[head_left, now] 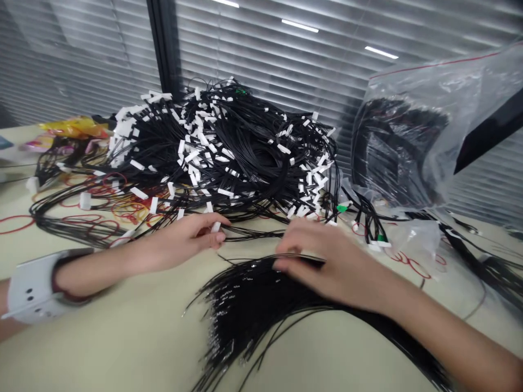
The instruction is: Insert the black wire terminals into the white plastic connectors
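Between the thumb and index finger of my left hand is a small white connector. Thin black wires run rightward near it; whether they join this connector I cannot tell. My right hand, somewhat blurred, pinches black wire at the top of a thick bundle of black wires. Shiny metal tips line the bundle's left end, while its other end passes under my right forearm. How many wires those fingers grip is hidden.
Behind my hands lies a large heap of black cables with white connectors. A clear plastic bag of black wires leans against the window blinds. Red rubber bands and yellow packets lie on the pale table.
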Motion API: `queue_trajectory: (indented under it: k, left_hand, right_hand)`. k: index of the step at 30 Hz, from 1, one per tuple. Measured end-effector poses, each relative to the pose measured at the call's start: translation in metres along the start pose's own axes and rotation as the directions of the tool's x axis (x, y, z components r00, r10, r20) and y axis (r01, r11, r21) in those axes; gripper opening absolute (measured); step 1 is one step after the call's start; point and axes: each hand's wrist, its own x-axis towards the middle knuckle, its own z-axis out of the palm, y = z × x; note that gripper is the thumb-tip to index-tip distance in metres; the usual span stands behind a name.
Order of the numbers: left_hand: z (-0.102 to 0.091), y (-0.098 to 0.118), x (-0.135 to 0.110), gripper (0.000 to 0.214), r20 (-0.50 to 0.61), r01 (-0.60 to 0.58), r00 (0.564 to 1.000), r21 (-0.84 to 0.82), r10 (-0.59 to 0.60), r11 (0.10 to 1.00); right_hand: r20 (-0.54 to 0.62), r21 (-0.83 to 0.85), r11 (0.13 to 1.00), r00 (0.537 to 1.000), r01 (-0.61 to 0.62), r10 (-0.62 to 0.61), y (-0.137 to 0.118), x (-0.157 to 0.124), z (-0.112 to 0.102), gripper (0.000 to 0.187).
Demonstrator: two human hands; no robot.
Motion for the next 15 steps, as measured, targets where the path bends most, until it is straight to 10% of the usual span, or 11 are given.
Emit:
queue_trajectory:
  k: [5, 15]
  left_hand:
    - [0.002, 0.002, -0.004, 0.037, 0.003, 0.038, 0.999, -0.039, -0.038, 0.999]
    - [0.006, 0.009, -0.004, 0.023, 0.015, 0.088, 0.996, -0.232, -0.087, 0.969]
  right_hand:
    - [0.369, -0.116, 0.960, 0.908, 0.256, -0.197, -0.048, 0.012, 0.027, 0.020]
    - [0.232, -0.418, 0.840, 0.935, 0.346, -0.269, -0.046, 0.001, 0.038, 0.027]
